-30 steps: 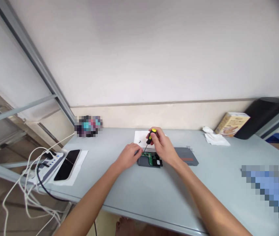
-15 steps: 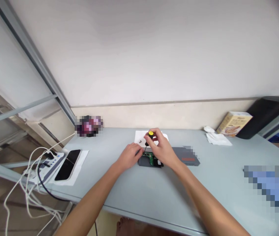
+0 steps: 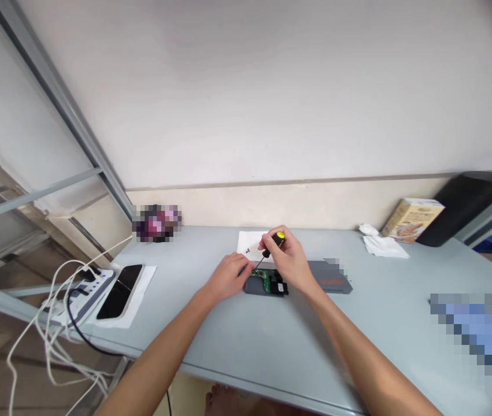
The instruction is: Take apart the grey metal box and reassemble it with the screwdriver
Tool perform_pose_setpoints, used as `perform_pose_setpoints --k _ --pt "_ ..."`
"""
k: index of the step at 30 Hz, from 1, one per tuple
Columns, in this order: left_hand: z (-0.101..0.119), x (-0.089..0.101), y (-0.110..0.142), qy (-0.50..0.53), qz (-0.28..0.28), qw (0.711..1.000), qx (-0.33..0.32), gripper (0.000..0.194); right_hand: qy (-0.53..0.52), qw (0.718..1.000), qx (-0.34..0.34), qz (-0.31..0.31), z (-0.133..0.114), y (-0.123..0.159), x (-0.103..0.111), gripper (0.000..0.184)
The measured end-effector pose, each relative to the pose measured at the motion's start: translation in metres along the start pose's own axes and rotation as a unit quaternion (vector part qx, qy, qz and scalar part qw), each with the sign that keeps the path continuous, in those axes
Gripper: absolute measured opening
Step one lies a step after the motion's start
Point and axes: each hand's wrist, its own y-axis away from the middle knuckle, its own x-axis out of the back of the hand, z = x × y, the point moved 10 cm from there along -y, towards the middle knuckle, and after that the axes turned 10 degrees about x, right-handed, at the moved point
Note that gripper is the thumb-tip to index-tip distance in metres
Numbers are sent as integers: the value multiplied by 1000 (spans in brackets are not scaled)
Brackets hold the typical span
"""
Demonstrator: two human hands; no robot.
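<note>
A small screwdriver with a black and yellow handle is pinched in my right hand. Its shaft leans down to the left, and the tip meets the upper left part of a green circuit board. That board sits in a dark grey casing flat on the table. My left hand grips the left end of the casing, fingertips close to the screwdriver tip. Behind lies a sheet of white paper bearing a few tiny dark pieces, perhaps screws.
A grey flat piece with orange marking lies right of the casing. A phone and power strip with tangled cables are at left. Crumpled tissue, a yellow box and a black object stand back right.
The screwdriver has tilted: its handle has swung right with my right hand's fingers, while the tip stays near the same spot. My left hand has barely moved.
</note>
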Motion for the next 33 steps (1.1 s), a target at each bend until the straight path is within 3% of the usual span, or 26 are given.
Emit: perform_pose_setpoints --k 13,20,26,33 --pt "0 0 0 7 2 1000 4 32 -75 997 -12 3 7 0 -6 44" --pt "-1 0 0 11 1 1000 9 31 -143 989 -48 3 10 0 -6 36" --pt "0 0 1 -9 1 1000 6 33 -181 979 -91 11 6 2 -5 46" --pt "2 0 1 -25 -4 1000 3 34 -174 982 -70 8 6 1 -9 43"
